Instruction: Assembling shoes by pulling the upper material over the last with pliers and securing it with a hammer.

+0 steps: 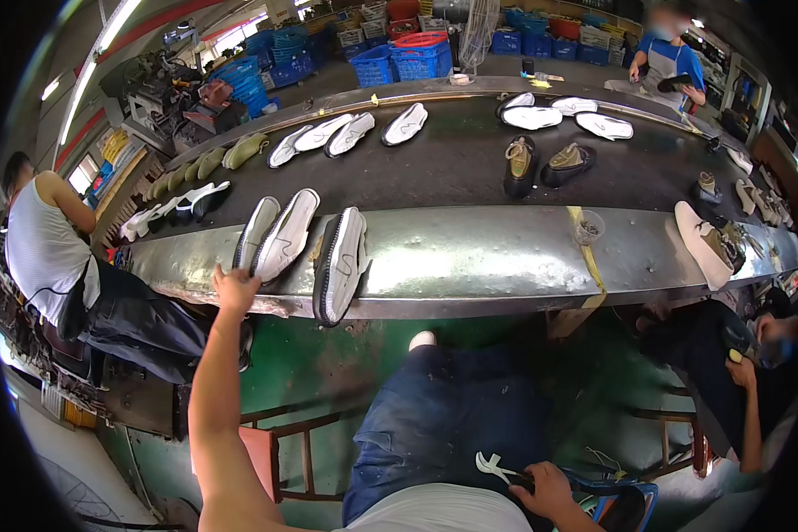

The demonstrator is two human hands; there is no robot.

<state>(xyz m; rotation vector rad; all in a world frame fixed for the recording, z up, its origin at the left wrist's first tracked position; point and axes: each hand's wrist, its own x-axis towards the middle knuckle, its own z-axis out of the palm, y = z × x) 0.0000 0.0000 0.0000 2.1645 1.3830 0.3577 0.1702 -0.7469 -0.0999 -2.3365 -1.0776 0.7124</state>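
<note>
A: Where is the left hand?
B: At the near edge of the bench, on the left, by the near end of a white shoe. The thumb and fingers stand somewhat apart there, but I cannot tell whether they grip the shoe or just meet it.

A: What lies about it?
B: A second white shoe sits just to the right, close against the first. Further right, a third shoe lies with its near end jutting past the bench's edge.

A: And the right hand?
B: Low down, near the person's lap, clamped round the dark handle of a hand tool. Its pale metal head points left, over the blue trousers.

A: What else is on the bench?
B: A clear cup right of the middle, beside a yellow strip, and a cream shoe at the near right. On the dark middle part stand two brown and olive shoes, with more white shoes beyond them. Olive shoes line the far left.

A: Anyone nearby?
B: A seated person on the left, another person at the far right.
</note>
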